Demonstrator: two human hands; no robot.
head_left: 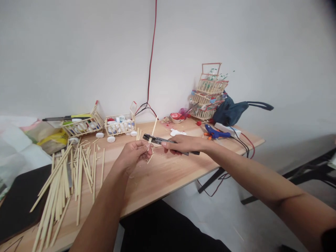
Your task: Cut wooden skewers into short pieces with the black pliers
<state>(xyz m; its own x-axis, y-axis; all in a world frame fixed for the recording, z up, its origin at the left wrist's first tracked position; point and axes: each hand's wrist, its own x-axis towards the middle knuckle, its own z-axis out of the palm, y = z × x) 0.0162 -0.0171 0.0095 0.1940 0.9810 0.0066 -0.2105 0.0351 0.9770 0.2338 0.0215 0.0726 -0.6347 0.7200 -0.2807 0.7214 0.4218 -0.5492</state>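
Observation:
A thin wooden stick [154, 126] stands tilted over the table, pinched near its lower part by the fingers of my left hand [136, 153]. My right hand [181, 143] is closed around the handles of black pliers [156, 140]. The pliers' jaws meet the stick just above my left fingertips; whether they are fully closed on it I cannot tell. Short stick pieces [138, 134] lie on the table behind my left hand. A large pile of loose wooden sticks [61, 182] spreads to the left of my left forearm.
Two stick carts [119, 125] [84, 126] with white bottle-cap wheels stand by the wall. Stacked stick baskets [208, 94], a dark blue bag [228, 112], a blue glue gun [216, 132] and a white power strip [228, 129] are at right. A red bowl [177, 118] sits behind my hands.

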